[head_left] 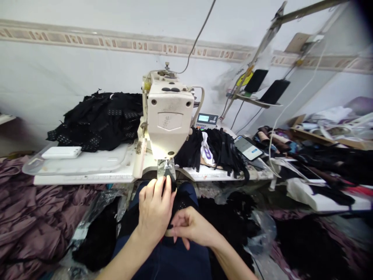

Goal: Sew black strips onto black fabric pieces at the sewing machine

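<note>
A white sewing machine (pixel 169 116) stands straight in front of me, its lamp lighting the presser foot (pixel 166 168). Just before the foot, my left hand (pixel 155 204) presses its fingers together on a piece of black fabric (pixel 172 186). The fabric runs down from the foot toward my lap, and small pale dots show on part of it. Lower and to the right, my right hand (pixel 194 227) is closed with curled fingers at the lower part of the same fabric. The left hand hides much of the piece.
Piled dotted black fabric (pixel 107 116) and a white box (pixel 61 152) lie left on a clear plastic lid (pixel 96 165). Black strips (pixel 225 149), a phone (pixel 248 147) and a control panel (pixel 207 118) are right. Thread cones (pixel 274 92) stand on a rack.
</note>
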`<state>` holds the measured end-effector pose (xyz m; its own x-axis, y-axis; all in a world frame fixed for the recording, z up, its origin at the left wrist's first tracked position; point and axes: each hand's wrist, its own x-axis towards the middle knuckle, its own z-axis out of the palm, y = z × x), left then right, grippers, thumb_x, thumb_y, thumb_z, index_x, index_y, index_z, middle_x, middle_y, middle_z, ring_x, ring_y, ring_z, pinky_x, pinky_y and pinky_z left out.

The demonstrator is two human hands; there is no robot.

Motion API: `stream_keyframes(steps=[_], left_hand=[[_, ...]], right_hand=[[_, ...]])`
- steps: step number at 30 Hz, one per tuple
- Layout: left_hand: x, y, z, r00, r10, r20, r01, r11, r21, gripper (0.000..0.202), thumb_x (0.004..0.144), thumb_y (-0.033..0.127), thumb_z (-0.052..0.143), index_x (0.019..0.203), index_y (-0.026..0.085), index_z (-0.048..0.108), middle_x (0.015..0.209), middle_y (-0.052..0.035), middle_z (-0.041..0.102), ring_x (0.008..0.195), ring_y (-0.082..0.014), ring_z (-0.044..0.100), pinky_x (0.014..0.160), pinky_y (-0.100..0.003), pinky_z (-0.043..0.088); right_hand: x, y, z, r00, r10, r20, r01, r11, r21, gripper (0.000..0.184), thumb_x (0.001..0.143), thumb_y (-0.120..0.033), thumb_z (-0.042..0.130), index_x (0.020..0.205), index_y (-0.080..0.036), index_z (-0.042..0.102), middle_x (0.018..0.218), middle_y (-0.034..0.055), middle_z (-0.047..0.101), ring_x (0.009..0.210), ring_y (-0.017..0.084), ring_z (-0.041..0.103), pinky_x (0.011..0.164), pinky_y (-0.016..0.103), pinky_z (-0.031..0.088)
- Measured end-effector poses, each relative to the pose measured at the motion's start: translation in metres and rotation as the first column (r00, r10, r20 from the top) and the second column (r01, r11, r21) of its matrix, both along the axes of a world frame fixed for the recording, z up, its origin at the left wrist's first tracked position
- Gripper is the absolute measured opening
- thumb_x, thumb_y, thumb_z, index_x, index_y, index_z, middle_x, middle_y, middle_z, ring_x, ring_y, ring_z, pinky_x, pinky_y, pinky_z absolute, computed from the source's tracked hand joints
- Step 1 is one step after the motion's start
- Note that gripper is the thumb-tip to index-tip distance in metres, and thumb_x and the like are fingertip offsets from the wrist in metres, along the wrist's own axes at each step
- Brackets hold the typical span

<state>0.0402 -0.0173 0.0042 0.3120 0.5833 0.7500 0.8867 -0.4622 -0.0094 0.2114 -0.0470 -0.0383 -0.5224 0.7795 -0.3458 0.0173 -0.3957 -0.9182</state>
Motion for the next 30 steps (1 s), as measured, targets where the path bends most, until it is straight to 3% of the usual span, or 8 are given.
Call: stream_keyframes(steps=[2,7,11,14,18,21,26,30], left_hand=[[-0.002,0.004,-0.002,0.999,-0.035,0.017,0.035,0.999,0.021,0.030,0.104,0.020,0.067,0.133,0.013,0.070,0.127,-0.0152,0.078,0.118,-0.0346,0.069,0.099,-0.046,0.047],[-0.020,0.015,-0.001,0.973,-0.230,0.019,0.229,0.972,0.053,0.032,0.103,0.018,0.068,0.135,0.014,0.068,0.124,-0.0143,0.078,0.119,-0.0307,0.068,0.103,-0.044,0.049],[-0.029,0.020,-0.003,0.954,-0.298,0.002,0.298,0.954,0.035,0.033,0.104,0.021,0.066,0.136,0.012,0.066,0.126,-0.0156,0.077,0.121,-0.0313,0.066,0.106,-0.045,0.050],[-0.028,0.022,-0.006,0.953,-0.304,0.022,0.302,0.951,0.068,0.041,0.104,0.034,0.068,0.136,0.009,0.065,0.123,-0.0178,0.077,0.119,-0.0325,0.067,0.106,-0.046,0.051],[-0.025,0.022,-0.007,0.957,-0.289,0.027,0.285,0.954,0.093,0.036,0.106,0.029,0.065,0.137,0.012,0.067,0.122,-0.0168,0.077,0.116,-0.0320,0.067,0.103,-0.047,0.051],[-0.024,0.023,-0.006,0.955,-0.295,0.039,0.291,0.952,0.098,0.031,0.104,0.012,0.063,0.134,0.013,0.070,0.123,-0.0154,0.077,0.117,-0.0311,0.066,0.103,-0.046,0.051],[-0.024,0.024,-0.004,0.947,-0.319,0.035,0.315,0.945,0.085,0.037,0.102,0.001,0.055,0.134,0.012,0.070,0.125,-0.0133,0.078,0.118,-0.0295,0.066,0.103,-0.045,0.052],[-0.023,0.026,-0.005,0.953,-0.302,0.025,0.300,0.951,0.072,0.037,0.103,0.003,0.054,0.136,0.010,0.069,0.128,-0.0156,0.076,0.120,-0.0304,0.066,0.105,-0.046,0.053]], right_hand=[[-0.002,-0.004,0.007,1.000,-0.013,-0.018,0.013,1.000,0.010,0.053,0.070,-0.060,0.096,0.082,-0.016,0.070,0.073,0.0046,0.079,0.039,0.009,0.057,0.039,0.019,0.035],[0.003,0.004,0.045,0.993,-0.120,-0.012,0.119,0.965,0.235,0.045,0.089,-0.059,0.083,0.080,-0.015,0.076,0.069,0.0045,0.077,0.038,0.008,0.056,0.039,0.019,0.033],[0.000,0.035,0.067,0.929,-0.368,-0.043,0.354,0.847,0.396,0.042,0.088,-0.059,0.082,0.081,-0.018,0.078,0.069,0.0021,0.073,0.039,0.008,0.050,0.041,0.022,0.035],[-0.006,0.064,0.073,0.887,-0.460,-0.039,0.416,0.761,0.498,0.039,0.086,-0.057,0.083,0.080,-0.019,0.080,0.068,0.0007,0.068,0.047,0.011,0.052,0.046,0.024,0.042],[-0.012,0.088,0.067,0.856,-0.517,-0.026,0.432,0.687,0.584,0.034,0.082,-0.053,0.087,0.079,-0.019,0.081,0.075,0.0026,0.069,0.061,0.015,0.059,0.052,0.025,0.048],[-0.015,0.090,0.056,0.812,-0.581,-0.054,0.526,0.689,0.499,0.038,0.077,-0.053,0.092,0.081,-0.019,0.075,0.072,0.0005,0.067,0.062,0.015,0.059,0.052,0.024,0.047],[-0.020,0.066,0.028,0.783,-0.615,-0.090,0.602,0.713,0.360,0.048,0.091,-0.068,0.074,0.086,-0.020,0.070,0.075,0.0007,0.066,0.055,0.013,0.053,0.042,0.022,0.037],[-0.026,0.038,0.007,0.811,-0.579,-0.084,0.557,0.719,0.416,0.052,0.097,-0.069,0.066,0.082,-0.020,0.072,0.061,-0.0035,0.052,0.045,0.010,0.039,0.039,0.024,0.028]])
